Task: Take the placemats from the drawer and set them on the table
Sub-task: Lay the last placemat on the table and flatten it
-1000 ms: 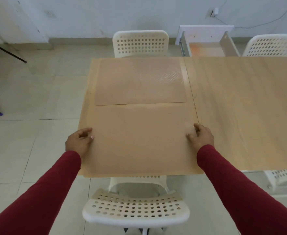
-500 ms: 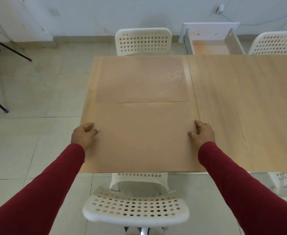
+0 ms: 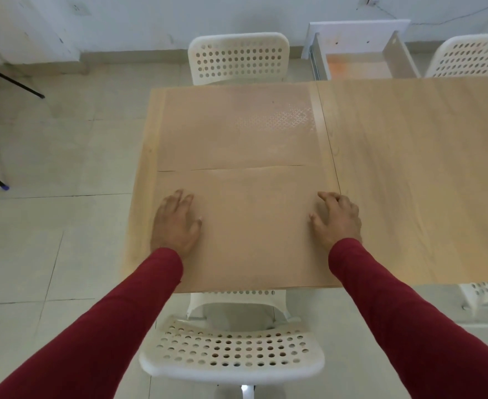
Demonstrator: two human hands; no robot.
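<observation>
Both hands flat on near placemat (image 3: 251, 226): left hand (image 3: 176, 223) & right hand (image 3: 337, 218), fingers spread, gripping nothing; drawer (image 3: 358, 64) open past table's (image 3: 409, 168) far edge, contents unclear.

Two tan placemats flat on the left part of the table (image 3: 409, 168): far mat (image 3: 231, 131) and near mat (image 3: 251, 226), edges meeting or slightly overlapping. Left hand (image 3: 176, 223) palm down on the near mat's left side, fingers spread. Right hand (image 3: 337, 218) pressing its right side, fingers bent. Red sleeves. White perforated chair (image 3: 231, 352) tucked at the near edge, another chair (image 3: 239, 57) beyond. Open drawer (image 3: 358, 50) by the wall.
</observation>
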